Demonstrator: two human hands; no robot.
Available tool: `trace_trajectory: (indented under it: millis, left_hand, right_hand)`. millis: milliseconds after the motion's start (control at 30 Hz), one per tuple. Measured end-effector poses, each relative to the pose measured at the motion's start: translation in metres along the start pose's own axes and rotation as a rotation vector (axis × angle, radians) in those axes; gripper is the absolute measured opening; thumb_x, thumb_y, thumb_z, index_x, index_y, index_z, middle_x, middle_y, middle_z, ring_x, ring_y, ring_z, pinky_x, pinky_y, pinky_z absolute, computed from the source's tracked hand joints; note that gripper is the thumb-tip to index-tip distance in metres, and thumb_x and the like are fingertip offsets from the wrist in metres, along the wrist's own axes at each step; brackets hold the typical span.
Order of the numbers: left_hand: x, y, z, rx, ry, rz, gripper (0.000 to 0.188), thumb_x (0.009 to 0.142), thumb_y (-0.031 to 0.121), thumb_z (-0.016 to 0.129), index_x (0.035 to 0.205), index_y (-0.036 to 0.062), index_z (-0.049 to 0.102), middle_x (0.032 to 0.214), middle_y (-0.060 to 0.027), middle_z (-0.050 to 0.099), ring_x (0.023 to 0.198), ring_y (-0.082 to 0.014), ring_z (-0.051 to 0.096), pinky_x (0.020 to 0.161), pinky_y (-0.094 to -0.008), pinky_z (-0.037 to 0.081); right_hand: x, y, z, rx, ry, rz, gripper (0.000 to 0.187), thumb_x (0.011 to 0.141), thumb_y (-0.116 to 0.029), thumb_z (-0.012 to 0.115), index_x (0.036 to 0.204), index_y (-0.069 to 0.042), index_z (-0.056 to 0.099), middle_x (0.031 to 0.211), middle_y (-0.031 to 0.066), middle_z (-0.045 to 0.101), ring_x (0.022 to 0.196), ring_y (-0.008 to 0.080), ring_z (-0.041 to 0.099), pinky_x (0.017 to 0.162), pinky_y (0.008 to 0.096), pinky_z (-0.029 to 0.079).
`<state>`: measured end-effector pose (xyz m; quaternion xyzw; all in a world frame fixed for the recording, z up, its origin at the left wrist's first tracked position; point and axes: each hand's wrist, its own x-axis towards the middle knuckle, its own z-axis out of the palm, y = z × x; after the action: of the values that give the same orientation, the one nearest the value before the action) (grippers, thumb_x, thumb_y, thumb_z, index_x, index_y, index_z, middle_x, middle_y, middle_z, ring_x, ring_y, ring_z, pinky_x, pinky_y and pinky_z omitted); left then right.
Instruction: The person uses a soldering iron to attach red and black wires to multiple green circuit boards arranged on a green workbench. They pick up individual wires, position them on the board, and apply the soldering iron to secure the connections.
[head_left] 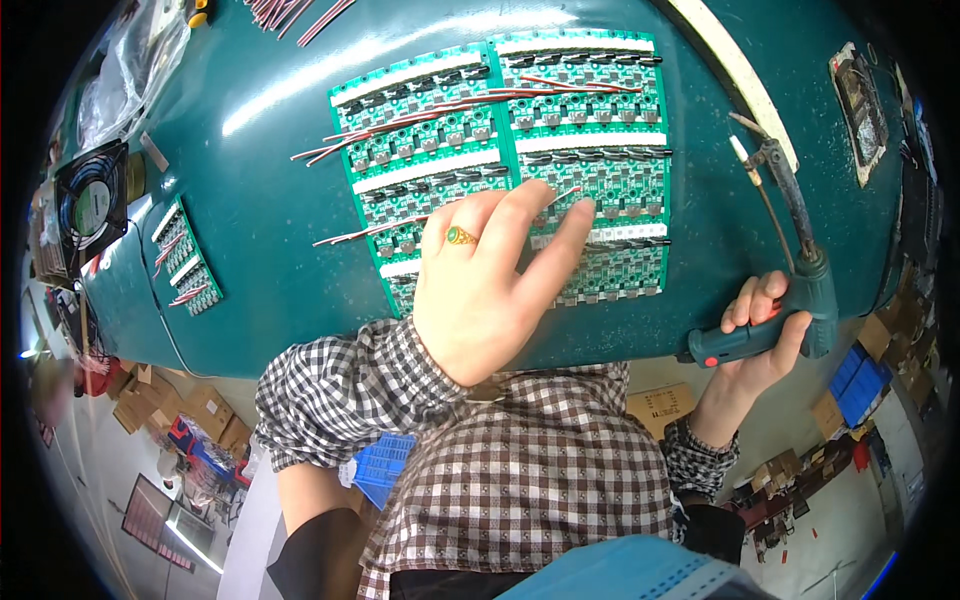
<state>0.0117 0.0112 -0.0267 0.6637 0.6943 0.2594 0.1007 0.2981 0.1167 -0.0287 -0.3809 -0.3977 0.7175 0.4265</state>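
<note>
Right hand point(765, 362) holds a soldering gun point(820, 290); left hand point(485, 275) covers wires point(352, 236) on circuit boards point(640, 195), its grip unclear.

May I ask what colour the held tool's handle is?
The handle is dark green, best seen in head view.

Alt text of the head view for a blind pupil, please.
A person's left hand is over green circuit boards on a green table, red and white wires across them; the right hand holds a green soldering tool.
</note>
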Motion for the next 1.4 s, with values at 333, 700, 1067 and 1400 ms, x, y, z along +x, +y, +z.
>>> trace_trajectory:
  millis: [333,700,1067,1400]
  left_hand:
    - [0.001,-0.002,0.001,-0.02,0.021,0.008,0.05,0.077,0.0,0.076,0.125,0.0095,0.071,0.114,-0.0094,0.061,0.095,-0.0254,0.06,0.082,-0.0394,0.047]
    - [0.008,-0.004,-0.001,-0.072,-0.039,-0.02,0.055,0.075,0.003,0.071,0.128,0.0184,0.072,0.112,-0.0065,0.057,0.091,-0.0222,0.057,0.082,-0.0377,0.044]
    - [0.003,-0.001,-0.001,-0.005,-0.01,0.0,0.053,0.073,0.001,0.072,0.124,0.0167,0.074,0.115,-0.0074,0.06,0.096,-0.0232,0.06,0.085,-0.0389,0.048]
    - [0.015,0.007,-0.039,-0.966,0.123,-0.36,0.024,0.092,-0.004,0.069,0.116,-0.0022,0.067,0.109,-0.0106,0.068,0.094,-0.0161,0.066,0.082,-0.0293,0.054]
  right_hand:
    - [0.0,0.0,0.0,-0.009,0.001,-0.006,0.052,0.103,-0.048,0.057,0.115,0.003,0.053,0.083,0.0055,0.054,0.075,0.0167,0.059,0.057,0.0299,0.059]
    - [0.001,0.0,-0.001,-0.013,0.0,-0.004,0.052,0.103,-0.048,0.057,0.116,0.003,0.054,0.084,0.006,0.053,0.075,0.0167,0.059,0.058,0.0298,0.059]
    - [0.0,-0.004,0.001,-0.002,0.026,0.003,0.053,0.102,-0.048,0.059,0.116,0.003,0.054,0.084,0.0056,0.052,0.073,0.0167,0.057,0.057,0.0304,0.059]
    - [-0.025,-0.009,0.037,0.113,-0.052,0.046,0.055,0.097,-0.05,0.065,0.114,0.001,0.055,0.089,0.0077,0.061,0.083,0.0244,0.069,0.071,0.0394,0.064]
